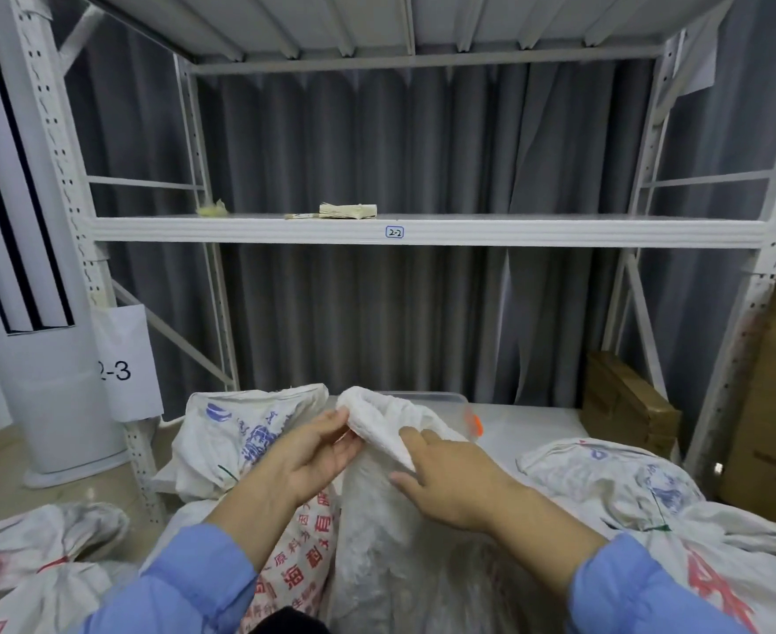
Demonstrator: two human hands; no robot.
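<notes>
Rolling down the mouth of the tall white woven plastic sack [377, 519] — judged to be the step in hand — is going best when both hands are turning the cuff evenly, a little at a time, so that the stiff weave is not springing back. The sack is standing upright directly in front of the white metal shelving rack [468, 231], below its shelf tagged 2-2. The left hand [317, 455] is pinching the rolled rim between thumb and fingertips, with the fingers half closed. The right hand [450, 482] is lying over the near side of the fold, thumb beneath and fingers curling narrowly onto the cloth — neither hand is holding anything else.
</notes>
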